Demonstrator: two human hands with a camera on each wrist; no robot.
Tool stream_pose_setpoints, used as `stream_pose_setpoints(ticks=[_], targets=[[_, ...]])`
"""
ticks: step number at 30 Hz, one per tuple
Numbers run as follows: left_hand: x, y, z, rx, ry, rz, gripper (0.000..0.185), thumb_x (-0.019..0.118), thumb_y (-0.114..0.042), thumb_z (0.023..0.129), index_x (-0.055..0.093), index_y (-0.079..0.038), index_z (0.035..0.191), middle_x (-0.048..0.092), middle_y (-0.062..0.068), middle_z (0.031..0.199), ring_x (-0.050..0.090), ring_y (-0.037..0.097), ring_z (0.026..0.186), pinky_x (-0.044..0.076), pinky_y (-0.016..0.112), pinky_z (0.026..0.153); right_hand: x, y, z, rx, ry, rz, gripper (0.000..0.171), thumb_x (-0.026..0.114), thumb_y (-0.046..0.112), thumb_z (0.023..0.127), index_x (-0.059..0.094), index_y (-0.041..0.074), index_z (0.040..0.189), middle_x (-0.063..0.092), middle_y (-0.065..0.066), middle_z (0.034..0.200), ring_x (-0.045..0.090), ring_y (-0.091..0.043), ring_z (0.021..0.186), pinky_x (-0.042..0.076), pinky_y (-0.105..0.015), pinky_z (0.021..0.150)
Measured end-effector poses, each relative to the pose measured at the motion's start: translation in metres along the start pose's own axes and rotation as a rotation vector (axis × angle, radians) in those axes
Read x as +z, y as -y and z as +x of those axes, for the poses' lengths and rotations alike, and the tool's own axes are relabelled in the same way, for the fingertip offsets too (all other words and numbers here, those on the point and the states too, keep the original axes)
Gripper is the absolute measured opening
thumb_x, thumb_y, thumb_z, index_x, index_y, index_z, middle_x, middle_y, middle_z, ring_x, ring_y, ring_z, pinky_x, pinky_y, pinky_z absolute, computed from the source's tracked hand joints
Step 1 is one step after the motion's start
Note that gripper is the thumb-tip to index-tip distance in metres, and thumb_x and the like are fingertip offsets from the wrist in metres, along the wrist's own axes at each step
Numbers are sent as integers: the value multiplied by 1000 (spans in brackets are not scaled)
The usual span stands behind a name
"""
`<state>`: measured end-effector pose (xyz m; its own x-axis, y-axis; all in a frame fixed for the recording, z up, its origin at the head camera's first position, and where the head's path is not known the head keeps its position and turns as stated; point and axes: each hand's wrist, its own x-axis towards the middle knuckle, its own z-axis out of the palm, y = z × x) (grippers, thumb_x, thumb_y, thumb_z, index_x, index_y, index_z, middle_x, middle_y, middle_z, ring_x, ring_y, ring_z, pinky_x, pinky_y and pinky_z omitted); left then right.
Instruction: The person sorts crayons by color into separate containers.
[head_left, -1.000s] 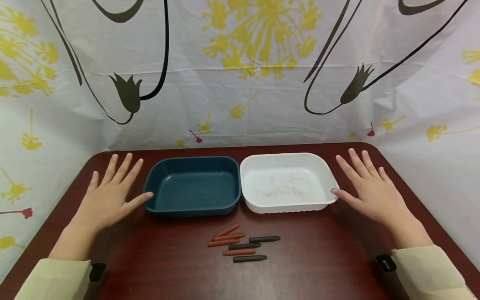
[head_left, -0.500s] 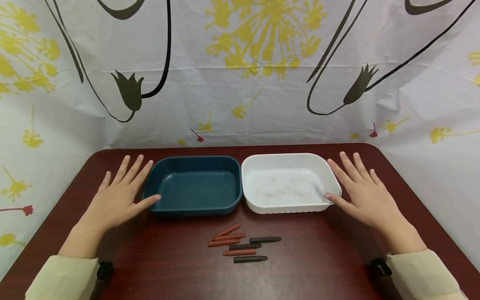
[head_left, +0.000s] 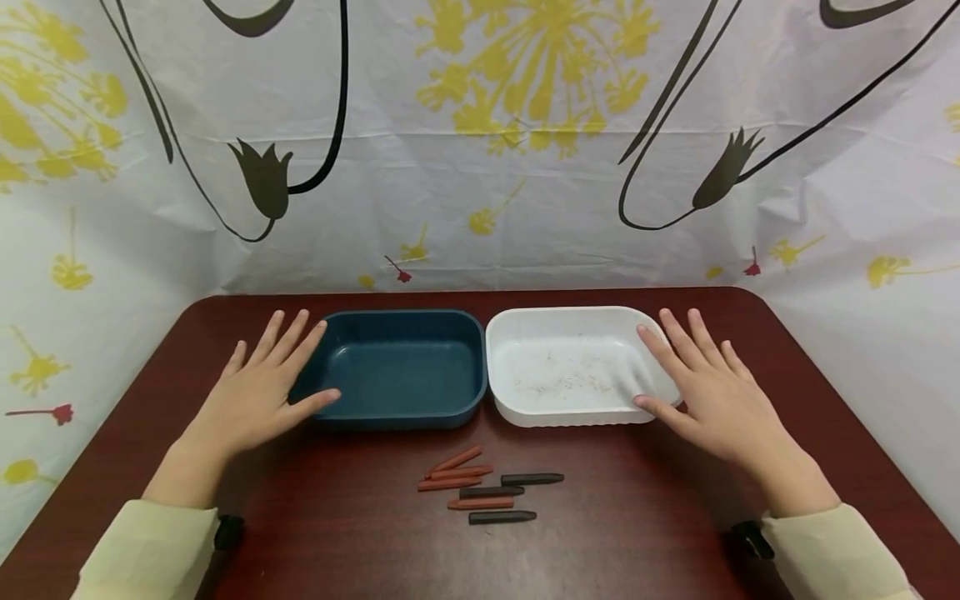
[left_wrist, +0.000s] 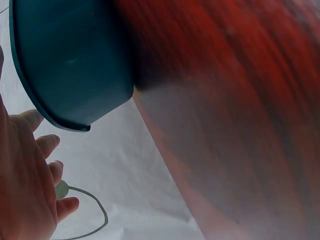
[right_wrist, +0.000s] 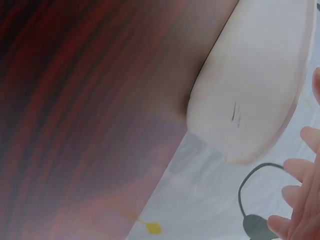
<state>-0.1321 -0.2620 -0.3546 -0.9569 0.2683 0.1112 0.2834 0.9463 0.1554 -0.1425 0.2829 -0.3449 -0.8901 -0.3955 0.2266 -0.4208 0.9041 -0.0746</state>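
Note:
My left hand [head_left: 255, 396] is spread with straight fingers over the left end of a dark teal tray [head_left: 397, 417]. My right hand [head_left: 712, 396] is likewise spread, at the right end of a white tray [head_left: 573, 417]. Neither hand holds anything. In the wrist views the fingers show beyond the teal tray wall [left_wrist: 85, 65] and the white tray wall [right_wrist: 245, 85]; whether they touch the rims I cannot tell. In front of the trays lie several red crayons [head_left: 480, 503] and three black crayons [head_left: 502, 517], in a loose group.
The two trays stand side by side towards the back of a dark reddish-brown table [head_left: 360, 542]. Small specks lie on the white tray's floor. A white sheet [head_left: 420, 192] with yellow and dark flower prints hangs behind and at the sides.
Both hands have moved inward, the left to the right and the right to the left, from beside the trays to over their outer ends. The crayons and trays have stayed put.

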Motion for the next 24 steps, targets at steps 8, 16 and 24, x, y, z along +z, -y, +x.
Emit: stream_pose_setpoints(ticks=[8, 16, 24], targets=[[3, -5, 3, -4, 27, 10, 93, 50, -70, 90, 9, -26, 161, 3, 5, 169, -4, 32, 156, 12, 75, 113, 4, 12, 3, -24, 20, 51, 86, 64, 53, 92, 15, 34, 160, -1, 5, 169, -8, -23, 156, 19, -68, 116], [8, -5, 6, 6, 38, 1, 94, 50, -70, 90, 9, -26, 161, 3, 5, 169, -6, 30, 156, 11, 75, 113, 8, 22, 3, -60, 13, 44, 85, 64, 52, 92, 17, 33, 160, 6, 1, 169, -6, -22, 157, 24, -69, 113], [9, -7, 9, -10, 74, 5, 94, 48, -72, 90, 7, -26, 161, 3, 7, 169, -4, 32, 156, 12, 75, 113, 10, 36, 3, -137, 5, 18, 82, 61, 53, 93, 19, 30, 160, 8, -1, 169, -2, -27, 157, 25, -67, 113]])
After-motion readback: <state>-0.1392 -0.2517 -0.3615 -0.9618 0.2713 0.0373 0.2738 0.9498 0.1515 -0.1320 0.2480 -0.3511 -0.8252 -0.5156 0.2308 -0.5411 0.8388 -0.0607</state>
